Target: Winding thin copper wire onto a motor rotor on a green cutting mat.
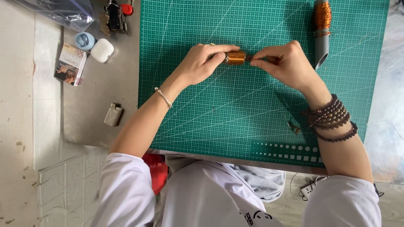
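Upper centre of frame, on green cutting mat [219, 126]: copper wire coil [235, 58], lying crosswise, pinched between both hands. Left hand [201, 63]: fingers closed on coil's left end, hiding that end. Right hand [286, 63]: fingertips clamped on a dark stub at coil's right end; stub mostly covered, kind not discernible. Upper right: grey tube [321, 46] wound with copper wire, top cut off by frame edge. Right wrist: dark bead bracelets [332, 117]. Left wrist: thin silver bangle [163, 97]. Beside bracelets on mat: small dark object [293, 127], too small to identify. Upper left, off mat: white earbud case [102, 50], blue case [84, 40], small printed box [70, 64], keys [115, 14] partly cut off. Left of mat: small grey lighter-like item [112, 115].
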